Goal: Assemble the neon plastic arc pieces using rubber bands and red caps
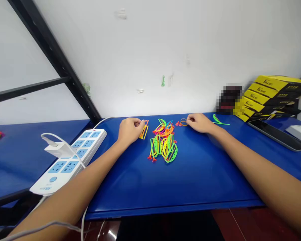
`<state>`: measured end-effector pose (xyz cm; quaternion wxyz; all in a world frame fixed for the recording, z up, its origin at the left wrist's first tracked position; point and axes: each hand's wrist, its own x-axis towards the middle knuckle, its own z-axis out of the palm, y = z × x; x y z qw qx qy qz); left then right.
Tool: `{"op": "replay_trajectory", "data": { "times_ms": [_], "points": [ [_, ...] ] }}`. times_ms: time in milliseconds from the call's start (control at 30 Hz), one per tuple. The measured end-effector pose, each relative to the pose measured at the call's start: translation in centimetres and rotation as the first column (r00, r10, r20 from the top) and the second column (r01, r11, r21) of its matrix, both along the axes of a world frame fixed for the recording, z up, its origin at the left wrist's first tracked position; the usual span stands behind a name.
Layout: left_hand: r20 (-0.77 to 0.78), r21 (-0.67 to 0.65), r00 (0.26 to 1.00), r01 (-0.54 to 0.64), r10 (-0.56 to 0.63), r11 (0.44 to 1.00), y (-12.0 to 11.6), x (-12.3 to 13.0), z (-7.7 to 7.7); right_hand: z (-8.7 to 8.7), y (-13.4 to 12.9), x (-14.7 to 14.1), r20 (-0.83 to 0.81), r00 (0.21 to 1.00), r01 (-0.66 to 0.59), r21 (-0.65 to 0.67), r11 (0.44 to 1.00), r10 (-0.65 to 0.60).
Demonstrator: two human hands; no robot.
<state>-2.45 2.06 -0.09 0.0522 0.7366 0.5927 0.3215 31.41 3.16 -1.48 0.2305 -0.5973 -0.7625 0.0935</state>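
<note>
The left hand has its fingers closed on an orange-yellow plastic frame, and the right hand pinches an orange rubber band beside the neon plastic heap on the blue bench; a slipping band could snap and topple it.

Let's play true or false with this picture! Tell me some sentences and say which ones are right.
1. The left hand touches a small orange and yellow plastic piece. True.
2. The right hand is on top of the colourful pile. False: its fingers are beside a small orange loop, away from the pile of neon plastic pieces.
3. A white charger sits on the white power strip. True.
4. The stack of yellow boxes is at the left end of the blue table. False: it is at the right end of the blue table.
</note>
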Motion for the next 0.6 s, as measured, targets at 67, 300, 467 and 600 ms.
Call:
{"op": "replay_trajectory", "data": {
  "times_ms": [67, 300, 467, 600],
  "points": [
    [-0.036, -0.011, 0.999, -0.016, 0.015, 1.0, 0.1, -0.1, -0.1, -0.2, 0.1, 0.3, 0.026, 1.0, 0.014, -0.007, 1.0, -0.013],
    [-0.074, 0.158, 0.997, -0.001, 0.013, 0.987, 0.4, -0.2, -0.8, 1.0, -0.6, -0.8, 0.069, 0.997, 0.029, 0.108, 0.994, -0.037],
    [-0.084, 0.246, 0.968, 0.251, -0.237, 0.936, -0.5, 0.7, -0.7, 1.5, -2.6, -3.9, -0.168, 0.942, -0.295, 0.001, 0.956, 0.291],
    [-0.157, 0.283, 0.909, 0.415, -0.385, 0.865, -1.1, 1.2, -0.9, 1.1, -3.5, -5.1, -0.13, 0.915, -0.381, 0.036, 0.924, 0.382]
  ]
}}
